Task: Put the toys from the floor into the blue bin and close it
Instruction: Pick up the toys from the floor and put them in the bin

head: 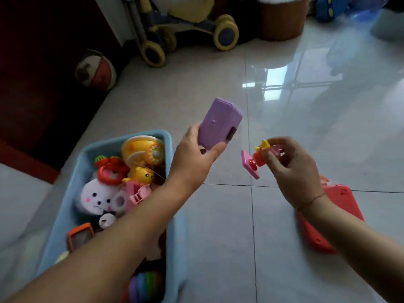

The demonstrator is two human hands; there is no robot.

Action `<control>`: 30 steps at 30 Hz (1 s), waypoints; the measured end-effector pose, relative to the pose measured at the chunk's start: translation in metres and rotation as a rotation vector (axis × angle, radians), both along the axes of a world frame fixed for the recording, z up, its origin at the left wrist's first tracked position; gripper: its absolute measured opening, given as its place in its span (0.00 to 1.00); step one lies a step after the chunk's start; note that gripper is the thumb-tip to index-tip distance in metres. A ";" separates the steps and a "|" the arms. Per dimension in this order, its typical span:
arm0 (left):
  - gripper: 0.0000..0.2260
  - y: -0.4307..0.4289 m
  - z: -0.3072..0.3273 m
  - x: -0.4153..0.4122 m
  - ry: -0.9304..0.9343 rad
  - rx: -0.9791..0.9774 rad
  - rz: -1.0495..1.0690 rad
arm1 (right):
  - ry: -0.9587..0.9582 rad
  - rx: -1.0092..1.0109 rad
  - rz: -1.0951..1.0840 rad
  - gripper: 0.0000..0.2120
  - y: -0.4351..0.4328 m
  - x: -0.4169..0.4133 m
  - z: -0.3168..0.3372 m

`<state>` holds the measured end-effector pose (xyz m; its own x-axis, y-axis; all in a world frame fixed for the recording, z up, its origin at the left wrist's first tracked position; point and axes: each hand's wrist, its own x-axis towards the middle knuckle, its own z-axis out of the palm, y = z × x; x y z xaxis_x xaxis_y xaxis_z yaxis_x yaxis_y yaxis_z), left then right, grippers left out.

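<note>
The blue bin [168,141] stands open on the floor at lower left, filled with several toys: a yellow toy phone [144,149], a white plush bunny [96,197], a yellow duck [143,174]. My left hand [196,156] holds a purple box-shaped toy [219,123] up in the air just right of the bin's far corner. My right hand [293,169] pinches a small red and yellow figure on a pink base [254,160] above the floor. A red flat toy [336,202] lies on the floor under my right wrist, partly hidden. No lid is visible.
A toy stroller [185,29] with yellow wheels stands at the back, a ball [96,69] against dark furniture at the left, a brown bucket [282,18] and blue items at the back right. Glossy floor tiles [306,106] stretch ahead.
</note>
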<state>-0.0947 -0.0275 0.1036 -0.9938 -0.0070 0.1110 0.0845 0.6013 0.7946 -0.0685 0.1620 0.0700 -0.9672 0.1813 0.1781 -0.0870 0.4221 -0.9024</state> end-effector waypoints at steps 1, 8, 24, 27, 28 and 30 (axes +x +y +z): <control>0.23 -0.027 0.011 0.017 0.025 0.029 0.071 | -0.009 -0.027 0.067 0.04 -0.017 0.009 0.016; 0.20 -0.194 0.021 0.101 -0.076 -0.220 0.562 | -0.240 -0.043 0.411 0.05 -0.128 0.031 0.071; 0.31 -0.219 -0.063 0.049 -0.494 -0.931 0.192 | -0.133 0.950 0.749 0.19 -0.187 -0.010 0.005; 0.31 -0.221 -0.063 0.037 -0.546 -0.990 0.193 | -0.148 0.932 0.743 0.18 -0.190 -0.005 0.001; 0.31 -0.221 -0.063 0.035 -0.566 -0.986 0.187 | -0.159 0.901 0.735 0.18 -0.190 -0.002 0.001; 0.31 -0.219 -0.058 0.032 -0.609 -0.934 0.194 | -0.170 0.809 0.712 0.21 -0.186 0.005 0.003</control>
<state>-0.0626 -0.2470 0.0452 -0.8752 -0.3351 -0.3490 -0.3222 0.9418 -0.0961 -0.0632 -0.0245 0.0729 -0.8270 -0.5407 -0.1539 -0.4469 0.7984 -0.4034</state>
